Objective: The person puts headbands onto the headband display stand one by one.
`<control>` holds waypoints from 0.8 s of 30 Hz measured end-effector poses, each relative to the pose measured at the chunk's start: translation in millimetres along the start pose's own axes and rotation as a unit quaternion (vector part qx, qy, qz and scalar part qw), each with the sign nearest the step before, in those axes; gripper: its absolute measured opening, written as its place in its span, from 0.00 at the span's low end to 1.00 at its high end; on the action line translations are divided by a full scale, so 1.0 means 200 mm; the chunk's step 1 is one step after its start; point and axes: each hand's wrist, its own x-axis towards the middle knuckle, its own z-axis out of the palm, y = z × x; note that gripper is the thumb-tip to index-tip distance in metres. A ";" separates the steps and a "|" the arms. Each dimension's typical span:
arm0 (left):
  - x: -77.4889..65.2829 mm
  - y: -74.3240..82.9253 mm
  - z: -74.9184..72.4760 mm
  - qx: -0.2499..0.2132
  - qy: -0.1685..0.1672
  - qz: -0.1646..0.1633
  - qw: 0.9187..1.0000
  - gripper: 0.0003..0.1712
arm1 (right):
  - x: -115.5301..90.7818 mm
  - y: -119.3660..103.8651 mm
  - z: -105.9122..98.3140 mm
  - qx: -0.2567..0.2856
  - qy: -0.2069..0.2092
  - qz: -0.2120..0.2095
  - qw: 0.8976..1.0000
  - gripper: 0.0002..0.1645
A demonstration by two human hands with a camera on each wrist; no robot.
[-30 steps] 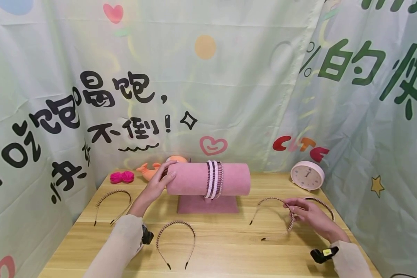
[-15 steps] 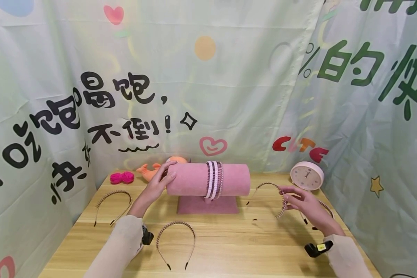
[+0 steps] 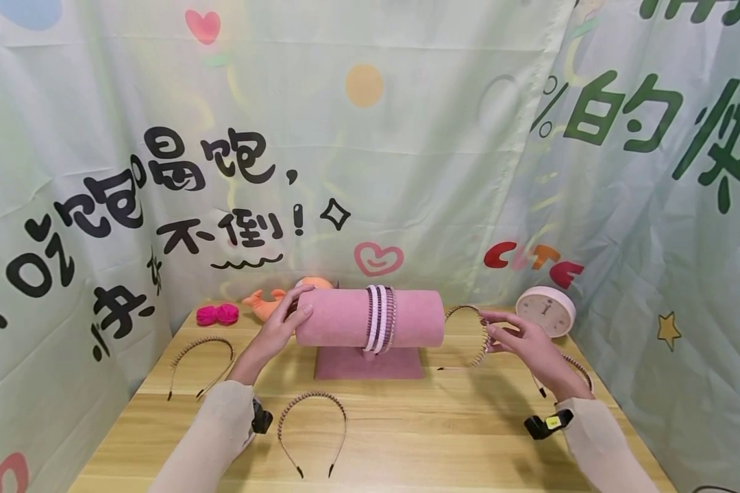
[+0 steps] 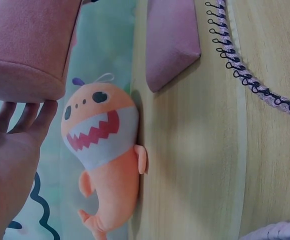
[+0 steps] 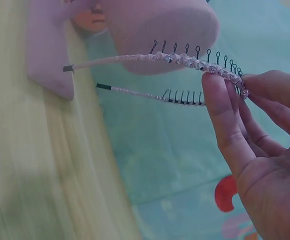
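A pale green cloth backdrop, printed with black and green characters, hearts and "CUTE", closes in the far, left and right sides of a wooden desk. Toward the far side, about midway across, a pink cylinder lies level on its pink base, with white and dark bands side by side around it, right of its middle.

The left hand has its grip on the cylinder's left end, thumb on the near side. The right hand's grip is closed on a beaded headband, pinching it at the curve between thumb and fingers. This headband is raised just right of the cylinder, its dark tips toward the left; whether it touches the cylinder cannot be told.

Three more headbands lie on the desk: a left headband, a near headband and a right headband, partly hidden by the right hand. At the far left are a magenta bow-shaped item and an orange plush toy with a toothed mouth; at the far right, a round clock.
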 end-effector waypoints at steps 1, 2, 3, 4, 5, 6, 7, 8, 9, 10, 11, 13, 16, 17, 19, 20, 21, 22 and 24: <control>0.00 0.00 0.00 -0.001 0.001 0.000 1.000 0.31 | 0.01 -0.01 0.00 -0.001 0.000 -0.001 1.000 0.31; 0.00 0.00 0.00 -0.001 0.001 0.000 1.000 0.30 | 0.02 -0.02 0.01 0.000 -0.001 -0.002 1.000 0.31; 0.00 0.00 0.00 -0.002 0.001 -0.001 1.000 0.30 | 0.03 -0.03 0.01 0.000 -0.002 -0.005 1.000 0.31; 0.00 0.00 0.00 -0.001 0.001 -0.003 1.000 0.30 | 0.04 -0.04 0.02 0.002 -0.004 -0.008 1.000 0.31; 0.00 0.00 0.00 -0.001 0.002 -0.004 1.000 0.30 | 0.05 -0.04 0.03 0.002 -0.006 -0.009 1.000 0.31; 0.00 0.00 0.00 0.000 0.003 -0.004 1.000 0.30 | 0.06 -0.05 0.03 0.003 -0.007 -0.010 1.000 0.31; 0.00 0.00 0.00 0.001 0.003 -0.005 1.000 0.30 | 0.07 -0.06 0.04 0.004 -0.008 -0.011 1.000 0.31; 0.00 0.01 0.00 0.001 0.003 -0.006 1.000 0.30 | 0.08 -0.07 0.05 0.006 -0.008 -0.011 1.000 0.32; 0.00 0.01 0.00 0.000 0.003 -0.008 1.000 0.30 | 0.09 -0.07 0.05 0.007 -0.007 -0.010 1.000 0.32; 0.00 0.01 0.00 0.000 0.004 -0.007 1.000 0.30 | 0.10 -0.08 0.06 0.008 -0.007 -0.009 1.000 0.32; 0.00 0.01 0.00 -0.001 0.004 -0.007 1.000 0.30 | 0.11 -0.09 0.07 0.007 -0.006 -0.010 1.000 0.33; 0.01 0.01 0.00 -0.002 0.003 -0.007 1.000 0.30 | 0.12 -0.11 0.09 0.005 -0.004 -0.009 1.000 0.33; 0.01 0.00 0.00 -0.005 0.003 -0.004 1.000 0.30 | 0.15 -0.13 0.11 0.005 -0.005 -0.009 1.000 0.33; 0.00 0.00 0.00 -0.005 0.002 -0.005 1.000 0.30 | 0.16 -0.14 0.12 0.005 -0.004 -0.009 1.000 0.32; 0.00 0.00 0.00 -0.003 0.003 -0.006 1.000 0.30 | 0.17 -0.15 0.14 0.009 -0.004 -0.007 1.000 0.32; 0.00 0.00 0.00 -0.003 0.003 -0.006 1.000 0.30 | 0.17 -0.16 0.14 0.011 -0.004 -0.006 1.000 0.31; 0.00 0.00 0.00 -0.002 0.003 -0.007 1.000 0.30 | 0.18 -0.16 0.15 0.013 -0.005 -0.007 1.000 0.32; 0.00 0.00 0.00 -0.002 0.002 -0.007 1.000 0.30 | 0.18 -0.17 0.16 0.016 -0.005 -0.006 1.000 0.32; 0.00 0.00 0.00 -0.004 0.002 -0.009 1.000 0.30 | 0.18 -0.18 0.17 0.024 -0.007 -0.007 1.000 0.32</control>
